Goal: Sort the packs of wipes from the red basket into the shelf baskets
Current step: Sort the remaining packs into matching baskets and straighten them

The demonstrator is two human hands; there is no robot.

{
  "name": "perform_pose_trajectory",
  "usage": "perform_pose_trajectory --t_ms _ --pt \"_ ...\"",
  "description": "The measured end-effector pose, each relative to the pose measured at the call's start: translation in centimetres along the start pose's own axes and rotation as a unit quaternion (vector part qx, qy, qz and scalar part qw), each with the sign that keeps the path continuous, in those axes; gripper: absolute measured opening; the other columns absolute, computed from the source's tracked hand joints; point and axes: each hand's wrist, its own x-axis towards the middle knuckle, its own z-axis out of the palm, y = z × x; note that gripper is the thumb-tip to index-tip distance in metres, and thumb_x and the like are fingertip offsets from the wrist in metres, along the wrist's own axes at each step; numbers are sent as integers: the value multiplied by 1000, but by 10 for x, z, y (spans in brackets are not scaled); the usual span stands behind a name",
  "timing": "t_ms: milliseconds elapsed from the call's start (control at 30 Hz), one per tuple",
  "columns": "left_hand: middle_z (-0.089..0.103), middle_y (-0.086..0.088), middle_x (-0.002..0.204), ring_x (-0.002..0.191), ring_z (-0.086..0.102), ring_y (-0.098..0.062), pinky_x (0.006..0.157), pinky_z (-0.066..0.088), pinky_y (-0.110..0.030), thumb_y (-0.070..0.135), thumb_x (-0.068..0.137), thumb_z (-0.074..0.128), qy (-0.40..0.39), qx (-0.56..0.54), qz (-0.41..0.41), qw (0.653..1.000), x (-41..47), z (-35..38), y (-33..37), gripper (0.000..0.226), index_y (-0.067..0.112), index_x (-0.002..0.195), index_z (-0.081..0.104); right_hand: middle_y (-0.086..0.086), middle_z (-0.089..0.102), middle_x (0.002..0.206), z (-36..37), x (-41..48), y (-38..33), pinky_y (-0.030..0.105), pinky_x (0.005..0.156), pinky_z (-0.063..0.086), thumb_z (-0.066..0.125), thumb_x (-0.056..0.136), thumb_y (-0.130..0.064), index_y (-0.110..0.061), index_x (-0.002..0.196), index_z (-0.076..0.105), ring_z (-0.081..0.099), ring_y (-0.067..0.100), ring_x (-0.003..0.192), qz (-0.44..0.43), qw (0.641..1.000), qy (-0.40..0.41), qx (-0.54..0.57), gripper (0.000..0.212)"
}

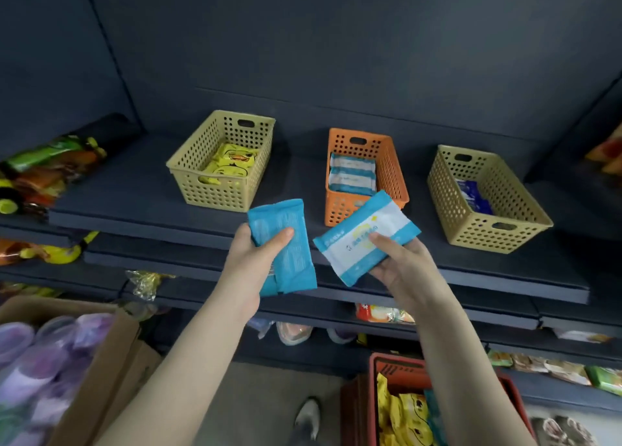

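Note:
My left hand [250, 253] grips a light-blue pack of wipes [286, 243], back side up, in front of the shelf edge. My right hand [400, 267] holds a second blue-and-white pack [363, 230], label up, just before the orange basket [393, 173], which holds matching blue-and-white packs. The left tan basket [188, 173] holds yellow packs. The right tan basket [447, 196] holds dark-blue packs. On the floor at the lower right stands the red basket [383, 368], with yellow packs and a blue one inside.
The dark shelf board [134, 193] carries the three baskets. Snack bags [43, 173] lie at its left end. A cardboard box [111, 354] with purple tubs sits at the lower left. Lower shelves hold more packets. A shoe [308, 415] shows on the floor.

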Motion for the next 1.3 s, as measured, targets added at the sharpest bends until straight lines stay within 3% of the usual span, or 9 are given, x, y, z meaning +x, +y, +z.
perform_pose_trajectory --t_ms 133,333,567,633,767,867,967,1100,1300 --pt "70 6 104 97 67 -15 80 56 -40 31 84 72 -10 2 30 1000 55 22 23 27 24 107 61 9 71 115 3 55 -23 41 86 57 62 92 -19 -10 122 57 69 22 104 -24 997 60 52 32" --pt "73 5 101 94 70 -18 81 58 -49 36 81 75 9 16 34 999 131 65 50 25 26 100 64 9 73 101 -11 137 -63 27 56 56 67 88 -13 -12 110 60 73 19 85 -52 992 112 -5 23" --pt "71 7 95 90 68 -16 77 57 -42 38 83 72 29 27 15 999 187 91 57 21 27 97 62 8 67 110 -39 213 -81 44 72 61 67 86 1 -21 113 57 70 25 96 -52 977 128 -160 37" --pt "71 5 97 91 69 -18 78 57 -43 38 83 72 25 34 3 999 200 93 56 24 25 100 62 6 65 110 -40 227 -76 39 68 61 67 84 6 -24 118 53 70 22 94 -38 969 111 -218 47" --pt "72 3 102 94 69 -21 83 57 -50 43 81 73 14 45 -20 999 225 96 56 32 26 106 62 -5 56 109 -33 245 -61 20 55 55 67 85 0 -29 113 52 65 12 90 21 932 76 -353 43" --pt "71 3 103 94 69 -21 85 56 -51 42 81 72 6 54 -30 998 237 98 55 34 26 108 61 -1 53 110 -32 254 -43 29 64 57 70 83 -3 -29 110 52 63 17 90 115 901 53 -414 41" --pt "71 3 104 93 69 -19 83 57 -49 41 81 72 -5 61 -41 997 246 99 55 35 25 110 61 2 55 103 -33 259 -34 29 64 48 74 80 -11 -25 113 53 58 15 81 170 856 63 -484 42" --pt "72 3 103 90 70 -17 77 59 -45 38 82 72 -18 61 -50 997 257 97 52 33 24 111 61 -3 51 104 -29 262 -32 21 56 40 73 81 -19 -21 117 51 50 6 79 163 794 57 -583 42" --pt "71 5 98 87 70 -17 76 59 -44 46 87 64 -4 67 -63 996 269 97 48 21 31 101 62 -1 51 116 -23 261 -31 23 75 43 72 83 -24 -18 117 56 50 11 91 111 723 38 -680 38"
